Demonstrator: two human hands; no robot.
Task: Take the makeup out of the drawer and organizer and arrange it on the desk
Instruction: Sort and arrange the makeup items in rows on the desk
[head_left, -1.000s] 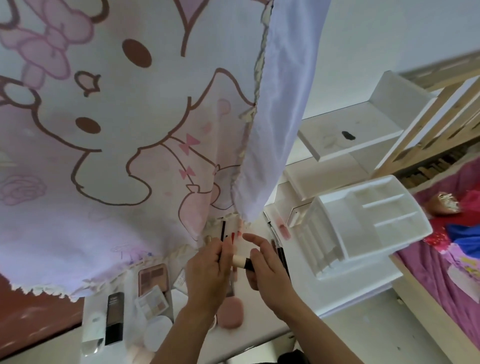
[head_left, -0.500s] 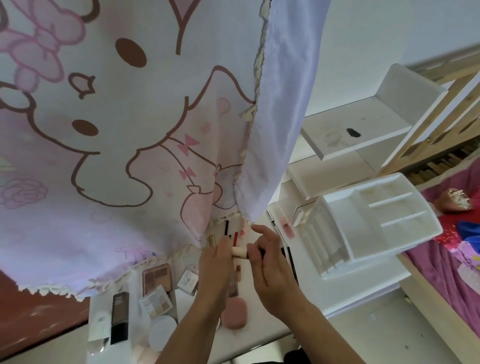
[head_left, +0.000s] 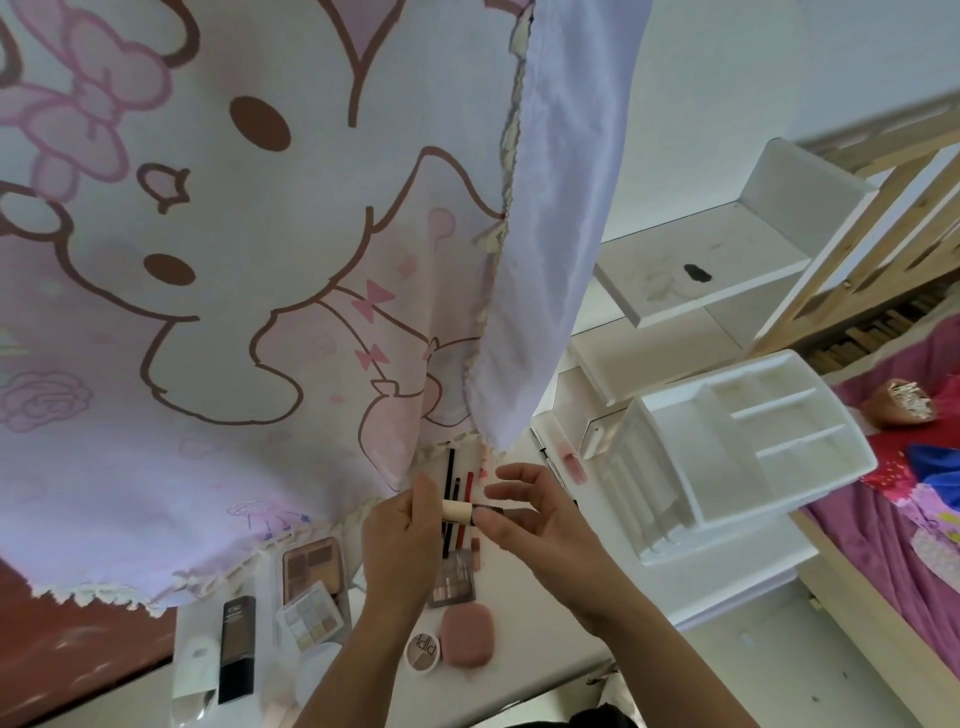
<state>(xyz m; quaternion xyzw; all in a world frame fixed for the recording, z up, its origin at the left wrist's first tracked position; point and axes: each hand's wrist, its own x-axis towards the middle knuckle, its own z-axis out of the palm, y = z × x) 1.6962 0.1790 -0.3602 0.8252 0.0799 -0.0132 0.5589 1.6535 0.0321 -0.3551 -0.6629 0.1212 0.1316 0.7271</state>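
Observation:
A small beige makeup tube (head_left: 458, 511) with a dark cap is held level above the white desk (head_left: 545, 639). My left hand (head_left: 402, 540) grips its beige end, and my right hand (head_left: 540, 519) pinches the dark cap end. Beneath them lie thin pencils (head_left: 451, 467), an eyeshadow palette (head_left: 453, 577), a pink sponge (head_left: 466, 635) and a round compact (head_left: 422, 653). More palettes (head_left: 313, 566), a black tube (head_left: 238, 647) and a white bottle (head_left: 193, 670) lie at the left. The white organizer (head_left: 748, 441) stands at the right with bare compartments.
A large cartoon-print curtain (head_left: 249, 260) hangs over the desk's back and left, hiding what is behind it. White shelves (head_left: 696, 270) sit behind the organizer. A wooden bed frame (head_left: 883, 613) with pink bedding borders the right side. A lip gloss (head_left: 571, 460) lies near the organizer.
Both hands keep hold of the beige tube and have shifted slightly right and toward me over the desk. The round compact now shows beside the sponge.

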